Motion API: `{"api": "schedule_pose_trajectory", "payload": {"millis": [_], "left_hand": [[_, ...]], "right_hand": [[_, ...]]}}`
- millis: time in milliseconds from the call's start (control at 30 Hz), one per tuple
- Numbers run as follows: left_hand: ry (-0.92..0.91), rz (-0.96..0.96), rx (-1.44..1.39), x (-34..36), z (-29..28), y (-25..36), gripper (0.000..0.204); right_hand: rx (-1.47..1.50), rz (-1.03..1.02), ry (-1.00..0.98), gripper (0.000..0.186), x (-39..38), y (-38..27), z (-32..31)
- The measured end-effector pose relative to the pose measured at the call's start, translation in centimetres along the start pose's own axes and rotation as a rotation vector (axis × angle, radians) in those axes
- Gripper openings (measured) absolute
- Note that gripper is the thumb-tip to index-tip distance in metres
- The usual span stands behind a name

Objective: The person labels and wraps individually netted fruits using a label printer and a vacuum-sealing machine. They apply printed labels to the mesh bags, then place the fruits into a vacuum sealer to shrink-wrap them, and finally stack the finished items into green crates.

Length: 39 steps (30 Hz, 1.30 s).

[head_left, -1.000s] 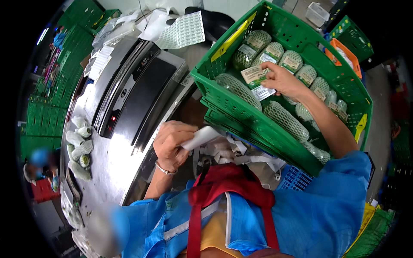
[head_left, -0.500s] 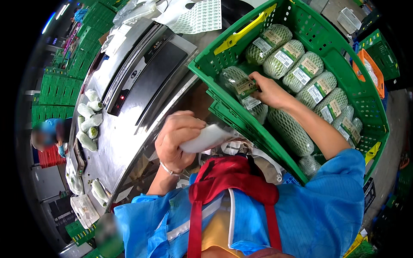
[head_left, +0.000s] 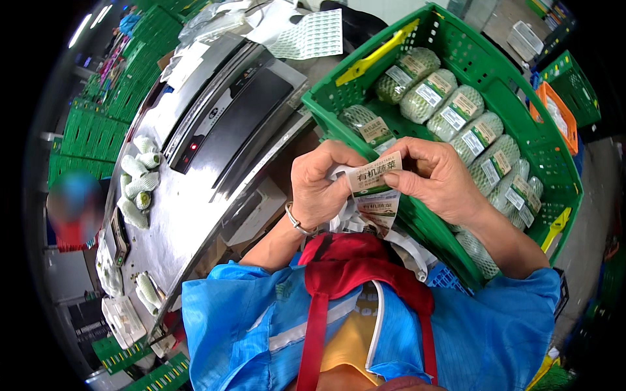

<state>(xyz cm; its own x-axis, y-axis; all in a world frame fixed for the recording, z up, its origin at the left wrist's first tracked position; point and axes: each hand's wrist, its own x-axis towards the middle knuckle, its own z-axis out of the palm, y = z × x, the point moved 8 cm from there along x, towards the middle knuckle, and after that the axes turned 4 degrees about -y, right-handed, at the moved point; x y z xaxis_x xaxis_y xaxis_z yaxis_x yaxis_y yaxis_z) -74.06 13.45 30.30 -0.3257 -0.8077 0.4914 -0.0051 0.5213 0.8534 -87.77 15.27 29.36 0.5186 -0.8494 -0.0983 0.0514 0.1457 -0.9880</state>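
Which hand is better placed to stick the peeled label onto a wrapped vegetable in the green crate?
Probably the right hand: it pinches the white-and-brown paper label and is nearest the green plastic crate; the left hand holds the strip.

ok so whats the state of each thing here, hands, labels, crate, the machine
left hand: pinching the label strip
right hand: pinching a label's top edge
label strip: held between both hands
green crate: tilted, holding net-wrapped labelled produce
sealing machine: red light on

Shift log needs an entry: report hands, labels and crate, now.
Left hand and right hand both pinch a label strip at chest height. Green crate of wrapped, labelled produce just beyond. Nothing between hands and crate.
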Motion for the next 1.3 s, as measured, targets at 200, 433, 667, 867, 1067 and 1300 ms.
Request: {"api": "schedule_pose_trajectory", "payload": {"millis": [200,433,667,867,1067,1300], "left_hand": [[-0.061,0.03,0.224,-1.5,-1.1,-1.7,0.023],[-0.142,0.156,0.372,-1.6,-2.1,0.4,0.018],[-0.381,0.431,0.688,-1.3,3.4,3.9,0.029],[-0.306,0.483,0.489,0.6,3.1,6.5,0.013],[-0.12,0.281,0.585,2.1,2.9,4.9,0.029],[-0.244,0.278,0.273,1.6,5.4,5.0,0.018]], "right_hand": [[-0.272,-0.446,0.435,0.01,-5.2,-6.8,-5.4],[-0.475,0.476,0.067,0.023,-10.3,11.7,-12.9],[-1.059,0.425,0.03,0.045,-9.9,13.6,-11.6],[-0.725,-0.027,0.244,0.072,-7.9,2.5,-7.4],[-0.027,-0.056,0.087,0.022,-4.9,0.4,-0.3],[-0.083,-0.215,0.279,0.027,-6.5,-1.1,-0.7]]}}
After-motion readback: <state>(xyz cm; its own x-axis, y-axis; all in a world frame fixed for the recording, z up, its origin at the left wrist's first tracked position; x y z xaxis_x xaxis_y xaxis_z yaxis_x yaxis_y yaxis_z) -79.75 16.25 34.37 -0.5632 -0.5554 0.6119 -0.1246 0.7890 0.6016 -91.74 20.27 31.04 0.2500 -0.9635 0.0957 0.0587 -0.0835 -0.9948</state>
